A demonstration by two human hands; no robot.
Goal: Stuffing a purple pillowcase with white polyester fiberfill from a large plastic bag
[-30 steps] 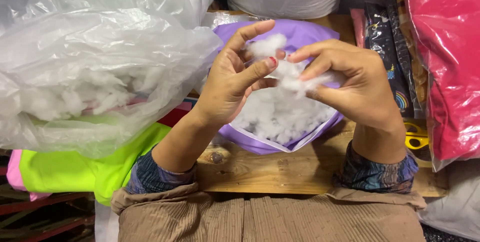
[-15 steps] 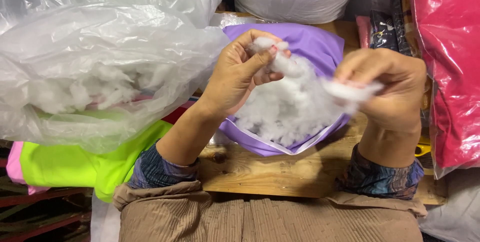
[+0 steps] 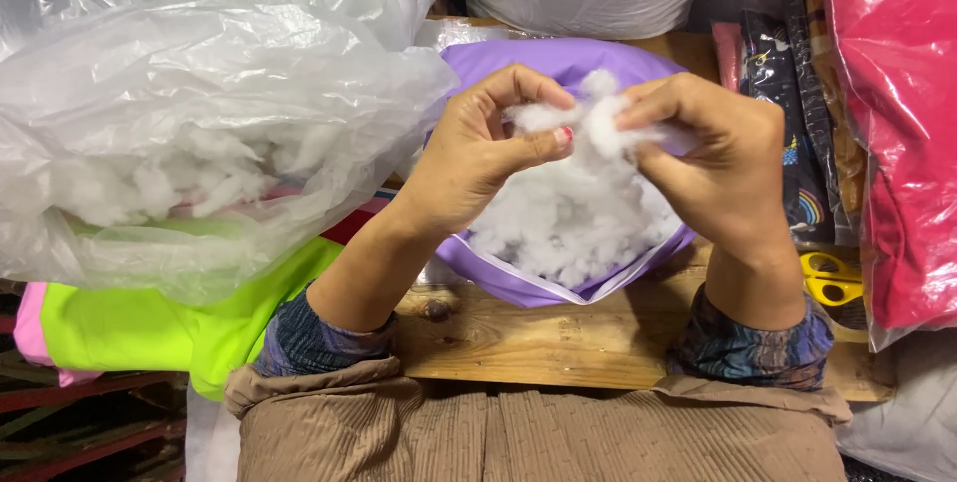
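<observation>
Filling the left of the view: a big clear plastic bag [image 3: 199, 133], crumpled, with white fluff clumped inside, resting over a neon-green bundle [image 3: 150, 332] and a pink edge below. Lying in the middle, on the wooden bench [image 3: 538, 342]: a purple cushion cover [image 3: 518, 283], its mouth open toward the body and heaped with white stuffing [image 3: 568, 223]. Pinching a tuft of that stuffing just above the heap: left hand [image 3: 474, 163], thumb and fingers closed on the fluff, and right hand [image 3: 718, 168], fingers likewise closed on the same tuft. Standing further right: dark printed packets [image 3: 788, 113] with a small rainbow figure, yellow-handled scissors [image 3: 832, 278] below them, then a red bundle in glossy clear wrap [image 3: 897, 123] at the edge. Compared with half a second ago: right hand back in close beside the left, the tuft no longer stretched out between them.
</observation>
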